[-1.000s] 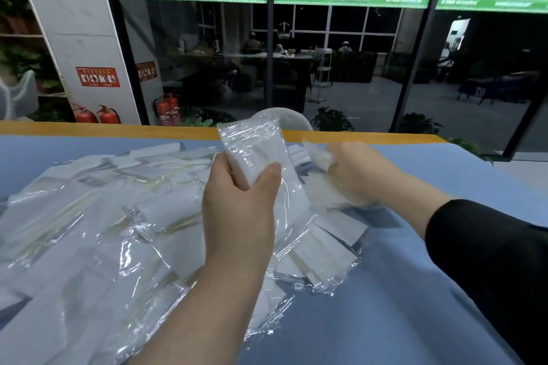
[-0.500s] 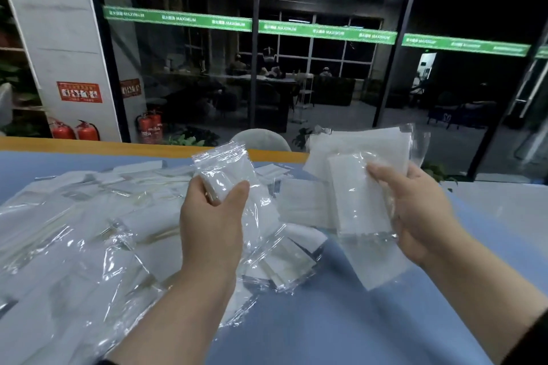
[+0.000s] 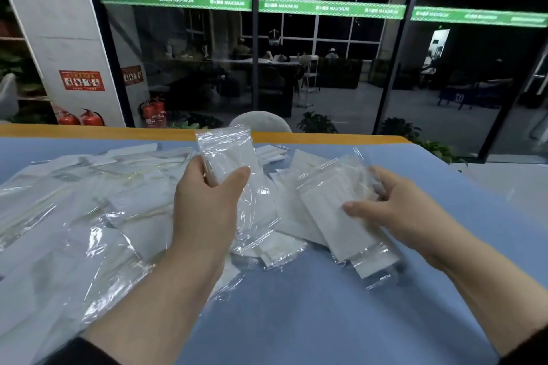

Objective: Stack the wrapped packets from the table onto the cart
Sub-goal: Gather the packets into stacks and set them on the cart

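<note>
A packet [image 3: 226, 154] is held upright by the left hand [image 3: 207, 201], pinched between thumb and fingers above the pile [image 3: 89, 216]. A few packets, the bundle [image 3: 338, 210], are gripped by the right hand [image 3: 397, 210], thumb on top and fingers curled beneath, tilted with the far end toward 11 o'clock. The pile is spread over the blue table [image 3: 326, 320] from 9 to 12 o'clock of the hands. No cart is seen.

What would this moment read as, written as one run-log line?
left hand: grips upright packet | right hand: grips several packets | pile: on table | cart: unseen
</note>
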Tool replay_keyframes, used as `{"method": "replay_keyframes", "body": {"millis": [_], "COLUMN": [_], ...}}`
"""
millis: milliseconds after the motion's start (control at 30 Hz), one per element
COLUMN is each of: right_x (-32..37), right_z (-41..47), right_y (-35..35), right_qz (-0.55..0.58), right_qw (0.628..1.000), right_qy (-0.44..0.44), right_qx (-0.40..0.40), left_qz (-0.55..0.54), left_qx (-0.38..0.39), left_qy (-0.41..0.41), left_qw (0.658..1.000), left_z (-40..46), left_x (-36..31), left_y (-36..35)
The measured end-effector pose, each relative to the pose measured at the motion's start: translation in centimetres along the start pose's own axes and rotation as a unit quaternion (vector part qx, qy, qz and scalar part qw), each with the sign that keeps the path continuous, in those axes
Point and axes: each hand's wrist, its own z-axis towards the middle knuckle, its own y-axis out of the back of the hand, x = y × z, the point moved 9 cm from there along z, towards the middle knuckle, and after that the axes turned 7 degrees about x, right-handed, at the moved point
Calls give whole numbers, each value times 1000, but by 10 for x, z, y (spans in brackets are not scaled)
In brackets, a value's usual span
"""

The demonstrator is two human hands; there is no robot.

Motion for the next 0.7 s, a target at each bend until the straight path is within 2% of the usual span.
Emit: {"method": "replay_keyframes", "body": {"millis": [167,300,400,500,533,700], "right_x": [-2,5,12,17,19,16], "right_z": [0,-1,-7,-9,-10,-8], "right_y": [-4,11,26,13,3,-38], "right_qz": [5,57,176,312,325,244], "right_qw": [1000,994,970,940,939,967], "right_qy": [4,42,88,94,87,70], "right_qx": [16,-82,-140,-102,-78,-17], "left_qz": [-4,-52,-107,-147,-154,-225], "left_qx": [28,11,-17,-3,4,53], "left_qy": [17,44,78,125,134,157], "left_qw": [999,998,991,981,979,960], "left_z": [-5,-6,-8,-15,-18,-37], "left_x": [3,8,16,27,30,29], "left_y": [-9,-6,-1,-11,-16,-48]}}
